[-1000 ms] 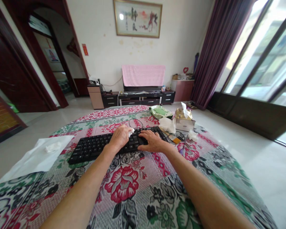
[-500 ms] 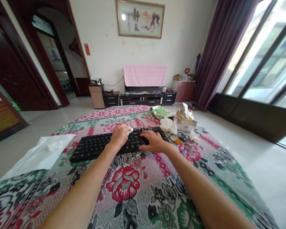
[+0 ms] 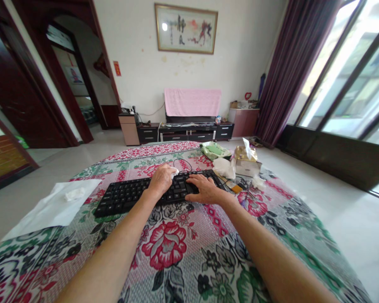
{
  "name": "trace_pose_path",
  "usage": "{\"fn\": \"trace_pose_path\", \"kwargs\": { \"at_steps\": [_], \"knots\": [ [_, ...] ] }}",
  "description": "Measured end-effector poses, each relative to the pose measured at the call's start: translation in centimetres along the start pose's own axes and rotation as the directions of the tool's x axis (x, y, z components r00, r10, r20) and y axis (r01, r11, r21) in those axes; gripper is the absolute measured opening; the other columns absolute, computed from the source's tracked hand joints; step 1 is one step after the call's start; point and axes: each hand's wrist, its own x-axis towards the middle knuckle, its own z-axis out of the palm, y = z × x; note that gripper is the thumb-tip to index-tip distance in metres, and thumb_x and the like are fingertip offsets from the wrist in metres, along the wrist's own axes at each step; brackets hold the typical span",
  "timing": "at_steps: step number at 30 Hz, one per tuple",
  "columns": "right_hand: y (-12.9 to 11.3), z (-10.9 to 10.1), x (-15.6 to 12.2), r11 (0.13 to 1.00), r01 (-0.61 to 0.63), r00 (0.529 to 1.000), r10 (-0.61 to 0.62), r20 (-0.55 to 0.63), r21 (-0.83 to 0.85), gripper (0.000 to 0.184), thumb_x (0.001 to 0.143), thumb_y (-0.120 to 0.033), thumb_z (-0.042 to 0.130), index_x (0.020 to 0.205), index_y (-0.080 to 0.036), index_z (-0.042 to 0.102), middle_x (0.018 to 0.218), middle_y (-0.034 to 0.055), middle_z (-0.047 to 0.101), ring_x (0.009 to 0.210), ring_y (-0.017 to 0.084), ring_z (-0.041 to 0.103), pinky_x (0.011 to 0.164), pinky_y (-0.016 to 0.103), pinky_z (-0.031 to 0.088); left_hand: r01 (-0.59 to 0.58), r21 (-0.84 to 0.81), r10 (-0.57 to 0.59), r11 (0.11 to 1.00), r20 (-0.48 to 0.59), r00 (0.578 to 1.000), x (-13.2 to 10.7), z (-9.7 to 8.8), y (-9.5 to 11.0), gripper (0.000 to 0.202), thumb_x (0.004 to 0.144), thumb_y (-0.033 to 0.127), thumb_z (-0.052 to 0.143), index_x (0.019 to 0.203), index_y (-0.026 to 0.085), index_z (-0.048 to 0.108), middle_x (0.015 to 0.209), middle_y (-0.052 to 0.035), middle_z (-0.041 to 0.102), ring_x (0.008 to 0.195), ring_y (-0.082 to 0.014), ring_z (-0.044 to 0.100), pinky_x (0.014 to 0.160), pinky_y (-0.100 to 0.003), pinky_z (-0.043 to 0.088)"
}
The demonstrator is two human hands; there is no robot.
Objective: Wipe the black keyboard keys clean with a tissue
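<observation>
A black keyboard (image 3: 126, 194) lies across a round table under a flowered cloth (image 3: 177, 248). My left hand (image 3: 160, 181) is closed on a small white tissue (image 3: 174, 171) and presses it on the keys near the keyboard's far edge. My right hand (image 3: 204, 188) lies flat on the keyboard's right part, fingers stretched out and holding nothing. The keyboard's cable (image 3: 180, 161) loops behind it.
A white sheet (image 3: 55, 206) with a crumpled tissue (image 3: 75, 193) lies at the table's left edge. At the back right stand a tissue box (image 3: 247, 162), a green packet (image 3: 214, 150) and loose tissues (image 3: 225, 166). Doorways open at the left, glass doors at the right.
Both hands stay on the keyboard; the left hand with the tissue has shifted only slightly. The camera has tilted a little, so everything sits a bit lower in view.
</observation>
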Motion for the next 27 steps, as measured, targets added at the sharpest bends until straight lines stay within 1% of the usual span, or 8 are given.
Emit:
{"fn": "trace_pose_path", "kwargs": {
  "at_steps": [4, 7, 11, 15, 18, 23, 25, 27],
  "knots": [
    [0.2, 0.1, 0.0, 1.000, 0.006, 1.000, -0.006, -0.002, 0.004, 0.068, 0.076, -0.056, 0.061, 0.135, -0.025, 0.048, 0.148, 0.0108, 0.037, 0.135, 0.033, 0.030, 0.104, 0.062, 0.024, -0.009, 0.026, 0.006, 1.000, 0.110, 0.994, 1.1, 0.6, 1.4, 0.038, 0.079, 0.006, 0.045, 0.094, 0.024, 0.074, 0.090, -0.0067, 0.066, 0.091, -0.0179, 0.059, 0.082, -0.027, 0.046],
    [0.2, 0.1, 0.0, 1.000, 0.009, 1.000, -0.009, -0.001, 0.007, 0.068, 0.075, -0.056, 0.062, 0.134, -0.024, 0.049, 0.148, 0.0107, 0.037, 0.135, 0.033, 0.030, 0.104, 0.062, 0.024, -0.039, 0.050, 0.032, 0.998, 0.141, 0.990, 1.1, 0.3, 1.4, 0.040, 0.075, 0.002, 0.046, 0.096, 0.022, 0.075, 0.087, -0.0078, 0.066, 0.088, -0.0188, 0.059, 0.081, -0.028, 0.046],
    [0.2, 0.2, 0.0, 1.000, 0.003, 1.000, -0.003, -0.007, 0.014, 0.068, 0.075, -0.056, 0.061, 0.134, -0.023, 0.049, 0.148, 0.0112, 0.037, 0.134, 0.033, 0.030, 0.104, 0.063, 0.022, -0.056, 0.065, 0.047, 0.996, 0.133, 0.990, 0.1, -0.5, -0.2, 0.038, 0.073, 0.002, 0.047, 0.089, 0.022, 0.075, 0.084, -0.0072, 0.067, 0.087, -0.0184, 0.060, 0.082, -0.028, 0.045],
    [0.3, 0.2, 0.0, 1.000, 0.018, 0.999, -0.017, -0.031, 0.008, 0.066, 0.076, -0.055, 0.060, 0.133, -0.023, 0.050, 0.146, 0.0117, 0.039, 0.133, 0.032, 0.033, 0.104, 0.062, 0.023, 0.037, 0.029, -0.039, 0.999, 0.072, 0.997, -1.6, -0.9, -2.2, 0.035, 0.078, 0.008, 0.046, 0.090, 0.024, 0.075, 0.085, -0.0057, 0.069, 0.084, -0.0173, 0.061, 0.079, -0.027, 0.046],
    [0.2, 0.1, 0.0, 1.000, 0.024, 0.999, -0.024, -0.041, -0.001, 0.065, 0.075, -0.053, 0.061, 0.131, -0.022, 0.051, 0.145, 0.0124, 0.040, 0.132, 0.032, 0.034, 0.103, 0.062, 0.024, 0.062, 0.028, -0.062, 0.998, 0.017, 0.998, -2.8, -0.9, -2.8, 0.032, 0.084, 0.014, 0.045, 0.090, 0.022, 0.075, 0.084, -0.0059, 0.069, 0.083, -0.0176, 0.061, 0.079, -0.027, 0.047],
    [-2.3, 0.9, 0.6, 0.998, 0.059, 0.977, -0.059, -0.205, -0.007, 0.064, 0.078, -0.049, 0.061, 0.133, -0.021, 0.047, 0.146, 0.0128, 0.040, 0.132, 0.030, 0.034, 0.102, 0.060, 0.026, 0.074, 0.046, -0.076, 0.996, 0.040, 0.996, -3.1, -1.0, -2.5, 0.026, 0.088, 0.025, 0.048, 0.093, 0.022, 0.073, 0.089, -0.0061, 0.069, 0.090, -0.0184, 0.061, 0.083, -0.028, 0.046],
    [-3.8, 1.6, 1.0, 0.996, 0.089, 0.966, -0.089, -0.243, -0.013, 0.057, 0.081, -0.045, 0.059, 0.131, -0.020, 0.048, 0.143, 0.0121, 0.044, 0.131, 0.029, 0.036, 0.102, 0.059, 0.026, 0.114, 0.052, -0.117, 0.992, 0.058, 0.991, -2.8, -0.9, -2.3, 0.025, 0.087, 0.024, 0.049, 0.093, 0.023, 0.073, 0.090, -0.0058, 0.069, 0.090, -0.0180, 0.061, 0.084, -0.027, 0.045],
    [-4.9, 2.3, 1.3, 0.998, 0.063, 0.961, -0.063, -0.268, -0.008, 0.050, 0.084, -0.042, 0.056, 0.128, -0.019, 0.051, 0.138, 0.0121, 0.050, 0.127, 0.028, 0.041, 0.101, 0.057, 0.029, 0.142, 0.062, -0.146, 0.988, 0.064, 0.987, -2.6, -0.8, -2.2, 0.027, 0.088, 0.022, 0.047, 0.093, 0.023, 0.074, 0.091, -0.0061, 0.069, 0.090, -0.0180, 0.061, 0.083, -0.027, 0.046]
  ]
}}
